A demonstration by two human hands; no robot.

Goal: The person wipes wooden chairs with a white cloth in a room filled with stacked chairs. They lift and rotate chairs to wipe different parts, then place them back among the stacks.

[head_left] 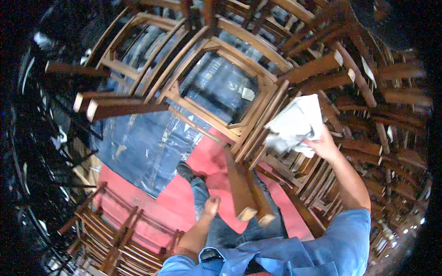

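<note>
My right hand (pixel 323 146) grips a crumpled white cloth (pixel 297 120), its fingers bunched into the lower right side. The cloth is raised over the right side of an overturned wooden chair frame (pixel 184 99) and partly hides it. The chair's open seat frame faces up, and two of its legs (pixel 239 193) point back toward me. Close to my left thigh, beside those legs but apart from them, hangs my left hand (pixel 212 205). Its fingers look curled closed, slightly blurred, with nothing visible in them.
Dark wooden chairs (pixel 322 69) are stacked thickly on the right and at the back. More chair frames (pixel 119 234) stand at the lower left. Blue plastic-wrapped sheeting (pixel 142 142) lies left of the chair over a pink floor covering (pixel 175 209). Black wrapped material (pixel 41 115) lines the far left.
</note>
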